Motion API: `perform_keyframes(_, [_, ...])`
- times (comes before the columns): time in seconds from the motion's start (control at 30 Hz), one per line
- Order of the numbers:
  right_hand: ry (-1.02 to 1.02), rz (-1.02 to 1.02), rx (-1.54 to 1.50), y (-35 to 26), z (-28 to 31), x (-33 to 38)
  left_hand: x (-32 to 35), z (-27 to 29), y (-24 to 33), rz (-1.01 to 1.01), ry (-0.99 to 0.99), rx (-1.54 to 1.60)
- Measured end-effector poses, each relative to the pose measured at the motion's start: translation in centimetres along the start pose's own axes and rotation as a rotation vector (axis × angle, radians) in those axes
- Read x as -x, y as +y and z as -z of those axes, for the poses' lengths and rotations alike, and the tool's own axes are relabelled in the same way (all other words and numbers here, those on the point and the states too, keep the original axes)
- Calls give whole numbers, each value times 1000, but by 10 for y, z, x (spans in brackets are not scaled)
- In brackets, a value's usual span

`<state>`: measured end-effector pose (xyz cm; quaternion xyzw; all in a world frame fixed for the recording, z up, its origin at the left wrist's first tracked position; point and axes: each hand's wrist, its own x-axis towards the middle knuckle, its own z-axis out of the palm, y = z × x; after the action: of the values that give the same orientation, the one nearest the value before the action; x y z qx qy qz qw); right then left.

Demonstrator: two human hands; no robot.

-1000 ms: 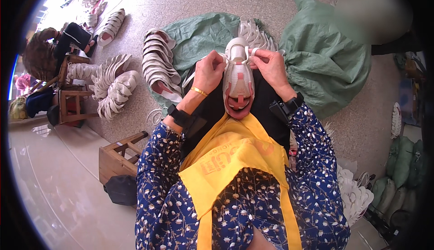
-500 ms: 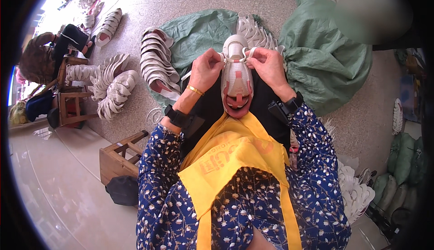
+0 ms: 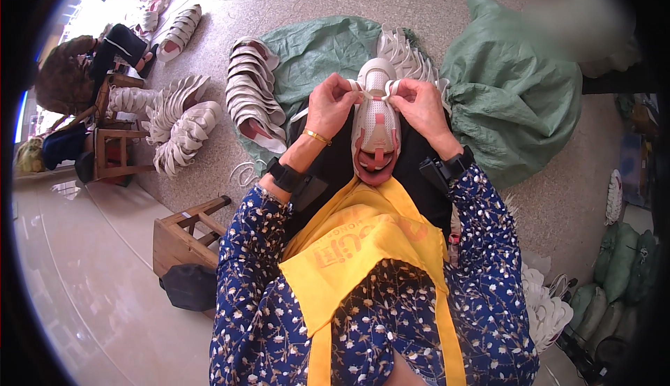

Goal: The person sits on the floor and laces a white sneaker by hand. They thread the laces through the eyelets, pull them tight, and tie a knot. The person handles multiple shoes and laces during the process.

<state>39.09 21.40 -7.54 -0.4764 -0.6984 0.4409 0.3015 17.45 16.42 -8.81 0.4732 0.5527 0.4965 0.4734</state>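
A white shoe upper [image 3: 377,122] with pink trim rests on my lap, its toe end pointing away from me and its pink-lined opening toward my yellow apron [image 3: 363,236]. A white shoelace [image 3: 377,98] runs across it just below the toe cap. My left hand [image 3: 331,109] pinches one side of the lace between thumb and fingers. On the other side, my right hand [image 3: 421,110] is closed on the lace in the same kind of pinch. Both hands are close together over the upper, and the lace is partly hidden by the fingertips.
Nested white uppers [image 3: 255,96] lie left of a green sack [image 3: 317,51], and more [image 3: 405,54] lie at its far side. A bulging green sack [image 3: 513,100] stands at right. A wooden stool [image 3: 183,239] is at left; beyond it, another person [image 3: 66,75] sits near more uppers.
My hands have drawn slightly closer together over the upper, each still pinching the lace. The whole view has shifted a little, with the surroundings sitting slightly farther right.
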Motion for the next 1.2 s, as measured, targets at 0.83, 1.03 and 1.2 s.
perform_keyframes(0.83, [34,73,79,-7,0,1,16,-25,10,-361,198,-495])
perform_keyframes(1.03, [-24,-74,-179,11,0,0,7,-19,8,-193,141,-430])
perform_keyframes(1.2, [-44,-122,-234,9,-3,-4,5,-18,5,-146,201,-469])
